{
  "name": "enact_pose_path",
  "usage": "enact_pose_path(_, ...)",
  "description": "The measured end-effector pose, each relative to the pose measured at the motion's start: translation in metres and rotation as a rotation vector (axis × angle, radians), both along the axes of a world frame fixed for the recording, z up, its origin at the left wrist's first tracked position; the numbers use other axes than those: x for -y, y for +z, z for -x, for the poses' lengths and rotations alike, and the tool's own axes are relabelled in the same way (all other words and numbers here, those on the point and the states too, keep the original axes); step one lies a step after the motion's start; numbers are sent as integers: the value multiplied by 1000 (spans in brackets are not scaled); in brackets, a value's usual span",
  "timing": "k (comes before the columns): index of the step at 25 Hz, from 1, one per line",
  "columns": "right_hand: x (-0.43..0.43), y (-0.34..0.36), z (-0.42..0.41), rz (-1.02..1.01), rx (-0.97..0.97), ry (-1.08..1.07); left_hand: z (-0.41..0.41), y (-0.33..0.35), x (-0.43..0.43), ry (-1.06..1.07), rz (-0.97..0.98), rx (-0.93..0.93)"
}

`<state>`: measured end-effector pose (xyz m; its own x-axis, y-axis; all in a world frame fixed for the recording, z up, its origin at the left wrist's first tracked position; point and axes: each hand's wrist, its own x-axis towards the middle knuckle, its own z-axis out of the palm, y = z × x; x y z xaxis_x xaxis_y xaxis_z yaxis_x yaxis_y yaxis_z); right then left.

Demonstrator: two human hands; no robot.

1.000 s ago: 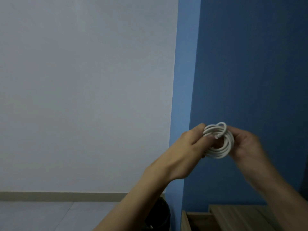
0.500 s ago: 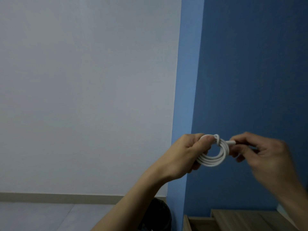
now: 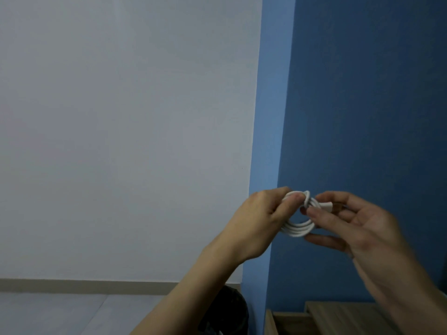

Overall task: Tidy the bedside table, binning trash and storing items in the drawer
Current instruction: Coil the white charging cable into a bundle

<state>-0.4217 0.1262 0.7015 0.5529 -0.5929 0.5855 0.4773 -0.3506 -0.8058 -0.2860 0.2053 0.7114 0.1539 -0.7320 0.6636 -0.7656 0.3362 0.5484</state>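
Observation:
A white cable (image 3: pixel 298 228) wound into a small coil hangs in the air in front of the blue wall. My left hand (image 3: pixel 260 220) pinches the coil's upper left side between thumb and fingers. My right hand (image 3: pixel 358 223) holds the cable's white plug end at the coil's right, with the lower fingers spread under the coil. The end is wrapped around the coil near the top. The wooden bedside table (image 3: pixel 338 315) shows only as a strip at the bottom right, its open drawer edge (image 3: pixel 269 322) beside it.
A black bin (image 3: pixel 232 310) stands on the floor at the bottom centre, partly behind my left forearm. A white wall fills the left, a blue wall the right. Grey floor lies at the lower left.
My right hand drew the plug end out to the right of the coil, then opened its lower fingers under it. The coil turned from upright to a flatter tilt and sank a little.

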Motion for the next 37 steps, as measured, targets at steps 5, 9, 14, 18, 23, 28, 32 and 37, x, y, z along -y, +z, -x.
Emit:
enact_pose_path(5,7,-4,-1,-96,96,-40,-20,-6,-22,-236,108,-374)
enact_pose_path(9,4,-5,-6,-185,114,-37,-27,-13,-28,-321,156,-265)
enact_pose_path(14,-5,-6,-11,-178,137,-95,-23,-8,-23,-231,229,-228)
enact_pose_path(18,-10,-8,-13,-145,163,-133,-16,-4,-16,-142,185,-305)
enact_pose_path(23,-13,-9,-11,-114,188,-159,-7,-2,-10,-200,109,-397)
enact_pose_path(28,-13,-9,-12,-114,235,-161,6,-1,-3,-76,198,-456)
enact_pose_path(32,-14,-14,-16,-98,263,-241,13,0,5,-2,359,-345)
enact_pose_path(37,-13,-21,-22,-95,287,-236,17,-3,12,219,504,30)
